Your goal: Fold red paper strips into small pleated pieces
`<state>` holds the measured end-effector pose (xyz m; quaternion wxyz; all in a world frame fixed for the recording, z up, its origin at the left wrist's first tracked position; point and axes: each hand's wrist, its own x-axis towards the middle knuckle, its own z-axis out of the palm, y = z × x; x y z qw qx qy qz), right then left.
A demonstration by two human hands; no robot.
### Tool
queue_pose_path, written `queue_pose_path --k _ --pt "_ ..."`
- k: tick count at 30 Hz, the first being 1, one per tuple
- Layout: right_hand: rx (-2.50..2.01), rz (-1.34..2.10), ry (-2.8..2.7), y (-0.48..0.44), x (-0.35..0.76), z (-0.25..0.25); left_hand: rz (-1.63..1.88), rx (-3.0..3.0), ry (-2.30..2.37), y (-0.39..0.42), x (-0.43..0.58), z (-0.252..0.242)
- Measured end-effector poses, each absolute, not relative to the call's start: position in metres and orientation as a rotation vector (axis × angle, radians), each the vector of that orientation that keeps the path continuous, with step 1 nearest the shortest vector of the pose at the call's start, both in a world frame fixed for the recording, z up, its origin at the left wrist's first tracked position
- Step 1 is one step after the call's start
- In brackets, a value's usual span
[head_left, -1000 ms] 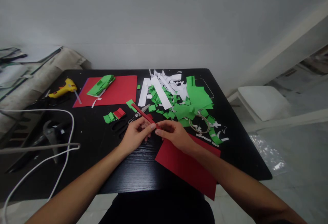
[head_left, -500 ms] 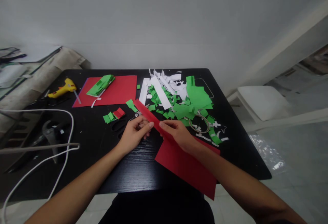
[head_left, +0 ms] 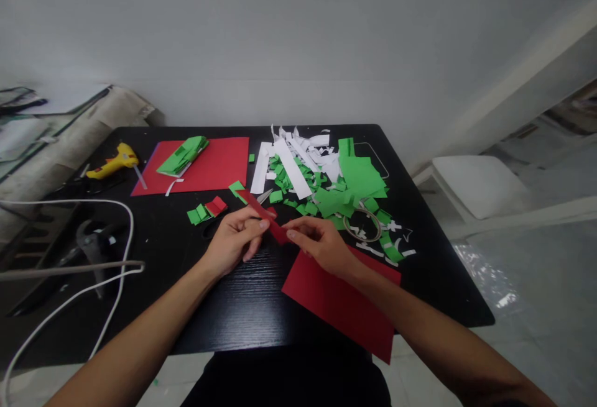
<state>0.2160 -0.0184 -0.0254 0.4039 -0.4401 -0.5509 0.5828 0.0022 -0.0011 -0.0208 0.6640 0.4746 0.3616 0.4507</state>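
Observation:
Between my two hands is a red paper strip (head_left: 262,207), bent near its middle. My left hand (head_left: 237,238) pinches the strip between thumb and fingers. My right hand (head_left: 318,244) grips its other end, with the thumb on top. Under my right wrist lies a larger red paper sheet (head_left: 342,304), reaching over the table's front edge. Scissors (head_left: 265,196) lie behind my left hand, their handles mostly hidden. Small folded green pieces (head_left: 199,214) and a folded red piece (head_left: 216,206) rest left of that hand.
White paper strips (head_left: 293,168) and green paper scraps (head_left: 361,177) are heaped at the back, beside a tape roll (head_left: 362,225). A yellow glue gun (head_left: 114,161), pliers (head_left: 91,248) and a white cable (head_left: 122,276) are on the left. A folded green bundle (head_left: 184,155) sits on another red sheet (head_left: 219,164).
The red strip, nearly straight before, is now bent between my hands. My left hand has shifted slightly left and down. My right hand has barely moved.

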Motion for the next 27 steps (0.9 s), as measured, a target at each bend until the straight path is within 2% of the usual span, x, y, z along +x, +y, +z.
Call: queue_pose_path --k 5,11,17,23,27 --pt "-0.957 1.581 -1.284 -0.021 0.217 -0.018 1.022 1.219 0.776 -0.005 0.000 -0.012" --pt "-1.027 1.410 -1.253 -0.020 0.217 -0.014 0.884 1.421 0.822 -0.011 0.004 -0.012" --pt "-1.026 1.449 -1.069 -0.020 0.215 -0.022 0.913 1.266 0.845 -0.016 0.016 -0.025" --pt "-1.064 1.355 -1.058 -0.019 0.213 -0.025 0.755 1.277 0.917 -0.016 0.022 -0.032" --pt "-1.071 1.466 -1.122 -0.016 0.214 -0.031 0.800 1.231 0.941 -0.015 0.023 -0.033"
